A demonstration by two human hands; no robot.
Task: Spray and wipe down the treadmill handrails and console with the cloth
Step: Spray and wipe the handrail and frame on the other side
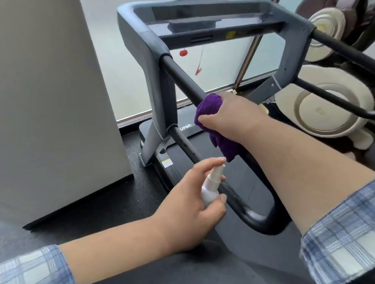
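A grey treadmill console [209,20] stands ahead, with a black left handrail [185,81] running from it down to a curved end near me. My right hand [230,115] grips a purple cloth [207,106] wrapped round the upper bar of that handrail; a loose end of the cloth hangs below my wrist. My left hand [192,204] holds a small white spray bottle [61,179] just left of the lower bar, with the forefinger over its nozzle. The black right handrail [345,52] runs off to the right.
A tall grey cabinet [44,92] stands close on the left. Behind the treadmill is a frosted glass wall, with a red safety clip [198,72] dangling from the console. A beige and brown massage chair [325,105] sits to the right. The black treadmill belt [245,178] lies below.
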